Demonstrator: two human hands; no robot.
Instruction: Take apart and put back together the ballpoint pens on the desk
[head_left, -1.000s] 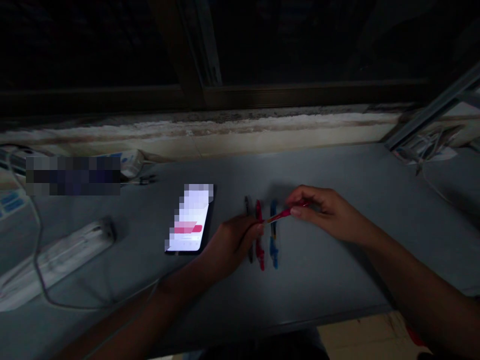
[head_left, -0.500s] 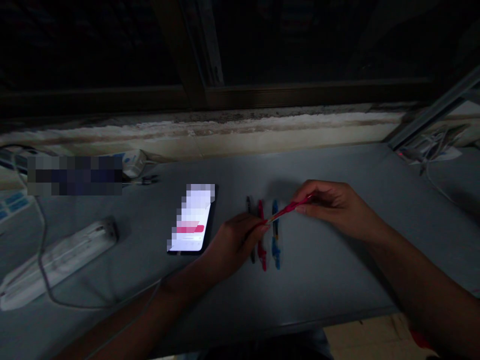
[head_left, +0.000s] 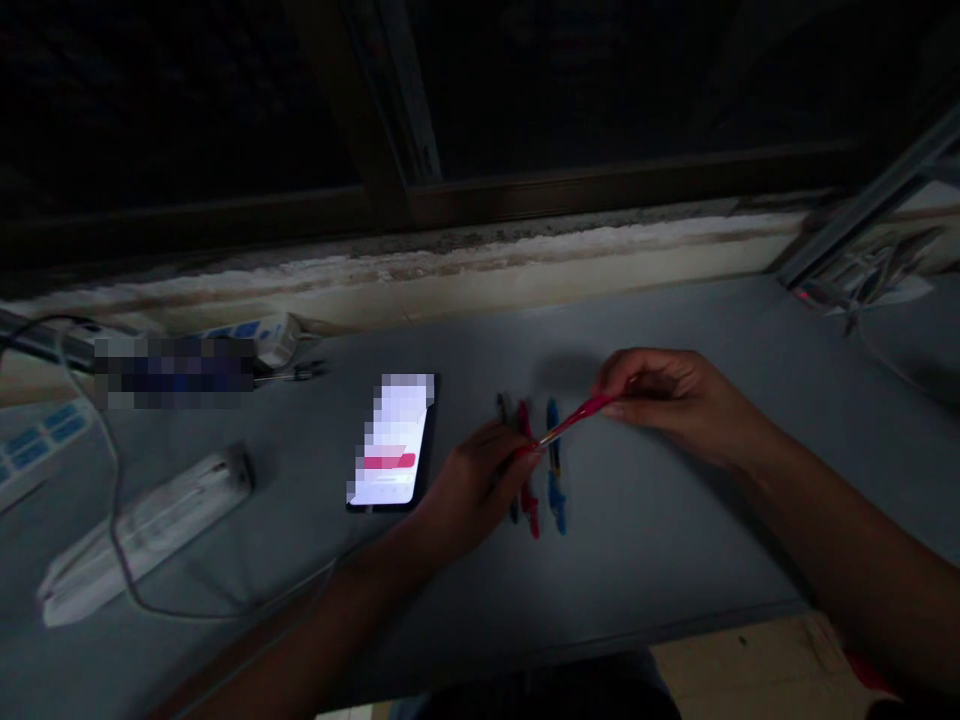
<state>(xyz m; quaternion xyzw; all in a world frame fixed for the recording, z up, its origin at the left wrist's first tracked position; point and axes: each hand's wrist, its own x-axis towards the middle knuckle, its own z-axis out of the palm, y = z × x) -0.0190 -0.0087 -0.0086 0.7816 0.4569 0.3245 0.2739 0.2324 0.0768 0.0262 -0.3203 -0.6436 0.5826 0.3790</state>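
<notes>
A slim red pen (head_left: 576,413) is stretched slantwise between my two hands, a little above the desk. My left hand (head_left: 476,485) pinches its lower left end, where a pale section shows beside the fingertips. The other end sits between the thumb and fingers of my right hand (head_left: 664,392). Whether the pen is in one piece, I cannot tell. Under and beside my left hand lie a black pen (head_left: 502,404), mostly covered, another red pen (head_left: 533,515) and a blue pen (head_left: 556,492), roughly side by side.
A lit smartphone (head_left: 394,440) lies left of my left hand. Farther left are a white power strip (head_left: 150,530) and a pale cable (head_left: 116,520) running across the grey desk (head_left: 675,560). A white box (head_left: 277,340) stands against the wall. Clutter (head_left: 874,275) lies at the far right.
The view has shifted slightly, so the left-hand objects appear farther right. Both hands keep their hold on the red pen, with little other visible change.
</notes>
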